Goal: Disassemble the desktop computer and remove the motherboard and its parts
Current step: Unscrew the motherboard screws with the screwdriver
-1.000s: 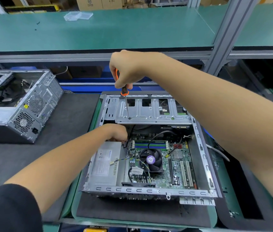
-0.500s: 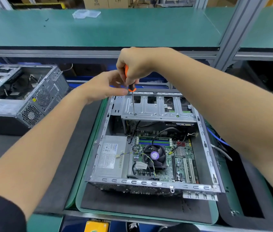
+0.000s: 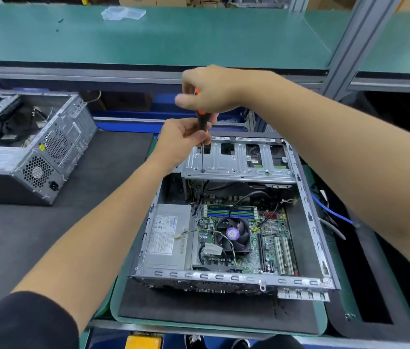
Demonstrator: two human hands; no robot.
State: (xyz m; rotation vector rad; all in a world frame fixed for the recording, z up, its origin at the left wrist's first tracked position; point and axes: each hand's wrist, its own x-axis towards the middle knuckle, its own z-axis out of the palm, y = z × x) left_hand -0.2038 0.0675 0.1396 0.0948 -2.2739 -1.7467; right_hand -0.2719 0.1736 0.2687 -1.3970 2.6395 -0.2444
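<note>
While the right hand (image 3: 214, 93) grips the screwdriver (image 3: 202, 124) handle, left hand (image 3: 181, 141) fingers (image 3: 195, 136) pinch its lower handle; the tip rests on the drive cage (image 3: 239, 163) of the open computer (image 3: 226, 220), centre frame.

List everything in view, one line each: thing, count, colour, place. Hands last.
open case: 1, grey metal, centre, on a dark mat
drive cage: 1, silver, far end of the open case
motherboard: 1, green, inside the open case
fan: 1, black with purple hub, on the motherboard
power supply: 1, silver, left part of the open case
screwdriver: 1, orange and black, upright, tip on the drive cage
second case: 1, grey, left
plastic bag: 1, clear, on the green shelf
blue cable: 1, right of the open case
left hand: steadies the screwdriver's lower handle
right hand: grips the screwdriver's top
</note>
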